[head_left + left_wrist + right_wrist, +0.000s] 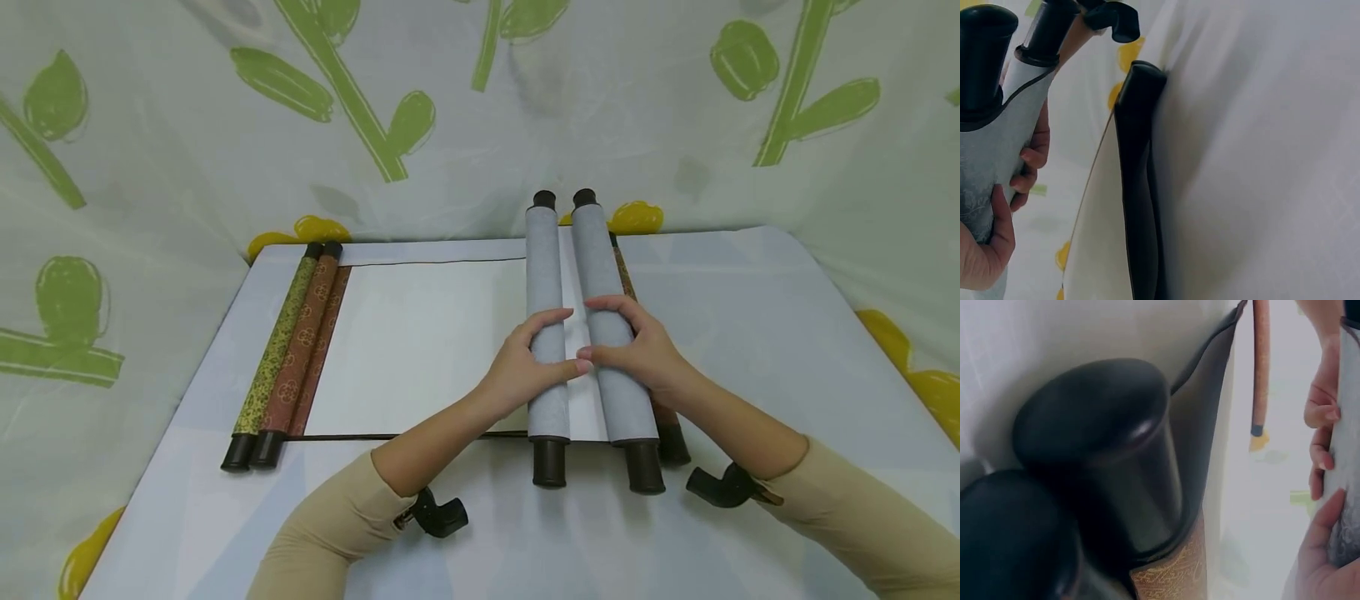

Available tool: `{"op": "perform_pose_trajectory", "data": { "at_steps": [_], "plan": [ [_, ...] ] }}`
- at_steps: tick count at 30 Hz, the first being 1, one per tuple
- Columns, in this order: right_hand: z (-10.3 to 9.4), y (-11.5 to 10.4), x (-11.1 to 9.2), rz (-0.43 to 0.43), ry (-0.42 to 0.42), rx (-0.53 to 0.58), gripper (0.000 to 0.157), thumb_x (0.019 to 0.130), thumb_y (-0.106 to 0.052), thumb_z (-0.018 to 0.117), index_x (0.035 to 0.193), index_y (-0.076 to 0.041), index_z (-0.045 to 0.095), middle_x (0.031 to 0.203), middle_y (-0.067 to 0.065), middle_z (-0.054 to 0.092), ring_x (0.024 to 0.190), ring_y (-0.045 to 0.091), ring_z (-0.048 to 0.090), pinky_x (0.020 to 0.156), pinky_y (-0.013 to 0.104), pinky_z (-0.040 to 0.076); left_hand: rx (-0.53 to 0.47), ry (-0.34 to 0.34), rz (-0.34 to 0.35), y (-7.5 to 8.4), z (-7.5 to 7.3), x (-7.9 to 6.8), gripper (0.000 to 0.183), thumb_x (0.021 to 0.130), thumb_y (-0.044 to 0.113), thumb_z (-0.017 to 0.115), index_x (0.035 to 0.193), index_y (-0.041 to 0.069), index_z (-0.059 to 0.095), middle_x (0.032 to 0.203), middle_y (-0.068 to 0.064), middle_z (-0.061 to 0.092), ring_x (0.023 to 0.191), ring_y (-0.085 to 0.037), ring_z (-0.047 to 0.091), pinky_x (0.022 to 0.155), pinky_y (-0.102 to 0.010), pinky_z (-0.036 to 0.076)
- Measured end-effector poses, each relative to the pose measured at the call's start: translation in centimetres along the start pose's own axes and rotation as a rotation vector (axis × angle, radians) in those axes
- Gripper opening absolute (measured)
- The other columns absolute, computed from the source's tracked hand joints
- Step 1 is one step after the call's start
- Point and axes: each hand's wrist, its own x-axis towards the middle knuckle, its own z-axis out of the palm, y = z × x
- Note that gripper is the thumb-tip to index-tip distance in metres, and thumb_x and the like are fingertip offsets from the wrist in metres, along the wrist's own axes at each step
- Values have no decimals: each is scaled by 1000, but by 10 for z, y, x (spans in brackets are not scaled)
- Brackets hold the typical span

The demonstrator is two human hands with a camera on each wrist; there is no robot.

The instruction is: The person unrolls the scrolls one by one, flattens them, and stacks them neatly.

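Note:
My left hand (527,358) grips the left grey roll (547,400) of a scroll with dark end knobs. The right hand (645,346) holds the right grey roll (628,408) of the same scroll. Both hands have thumb and fingers curved around the rolls, and the thumb tips meet between them. A narrow strip of white paper (576,333) shows between the rolls. Beneath lies a second, spread scroll with a wide white sheet (427,333). Black end knobs (985,56) appear close up in the left wrist view; other black knobs (1094,419) fill the right wrist view.
At the left lie a yellow-green patterned roll (277,350) and a red-brown patterned roll (300,342), side by side. A dark patterned roll (670,433) is partly hidden under the right grey roll. The pale table (787,350) meets a leaf-printed backdrop (600,100).

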Motion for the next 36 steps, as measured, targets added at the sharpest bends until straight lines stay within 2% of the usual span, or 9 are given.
{"op": "perform_pose_trajectory", "data": {
  "at_steps": [4, 8, 13, 18, 22, 25, 29, 31, 36],
  "plan": [
    [0, -1, 0, -11, -2, -11, 68, 74, -17, 75, 131, -22, 40, 130, 10, 37, 104, 30, 42, 77, 36, 42, 9, -1, -6, -2, -3, 1, 64, 73, 23, 74, 128, 37, 45, 124, 0, 45, 102, -19, 50, 77, -34, 47],
    [-1, -2, 0, -34, -12, -13, 68, 75, -10, 72, 132, -19, 36, 132, 13, 33, 105, 32, 40, 77, 37, 41, 15, -7, -7, -5, -7, -1, 61, 75, 16, 69, 129, 36, 46, 126, -5, 40, 103, -23, 47, 75, -35, 47],
    [-2, -2, 0, -56, -38, -18, 66, 77, -5, 67, 132, -16, 32, 134, 15, 28, 106, 33, 38, 77, 37, 40, 37, -3, -36, -7, -11, -5, 57, 79, 15, 60, 127, 41, 47, 121, -9, 37, 104, -25, 44, 77, -36, 45],
    [-4, -3, 0, -50, -73, -27, 58, 82, -1, 55, 134, -17, 37, 139, 13, 27, 109, 34, 36, 77, 40, 40, 19, 12, -58, -11, -15, -10, 53, 80, 14, 51, 123, 45, 49, 116, -8, 37, 103, -25, 42, 77, -36, 41],
    [-4, -7, 1, -2, -48, -37, 56, 80, -2, 49, 133, -21, 44, 145, 6, 27, 113, 32, 35, 79, 40, 37, 11, 57, -60, -11, -17, -11, 46, 80, 15, 51, 117, 43, 54, 114, -7, 40, 101, -26, 43, 74, -36, 42],
    [-1, -8, 3, 3, -14, -55, 50, 82, -7, 56, 131, -19, 46, 143, 5, 31, 116, 30, 36, 82, 40, 37, 31, 85, -75, -10, -17, -11, 38, 81, 25, 61, 114, 42, 55, 115, -5, 42, 100, -25, 46, 74, -35, 44],
    [2, -7, 5, 20, 24, -117, 57, 77, -25, 73, 128, -19, 48, 139, 6, 35, 118, 30, 37, 88, 43, 36, 96, 90, -89, -8, -17, -8, 48, 72, 37, 74, 115, 42, 54, 117, -3, 42, 102, -22, 47, 76, -34, 44],
    [2, -7, 6, 36, 37, -137, 62, 72, -29, 77, 127, -19, 49, 138, 6, 36, 118, 29, 36, 90, 45, 36, 128, 92, -75, -7, -17, -6, 55, 69, 36, 77, 118, 41, 53, 116, -4, 42, 102, -21, 47, 77, -35, 44],
    [1, -9, 7, 36, 38, -145, 65, 70, -20, 78, 128, -17, 49, 139, 9, 36, 119, 31, 35, 93, 48, 33, 155, 89, -71, -6, -19, -3, 60, 70, 26, 76, 122, 39, 50, 117, -7, 41, 102, -24, 46, 76, -37, 44]
  ]
}}
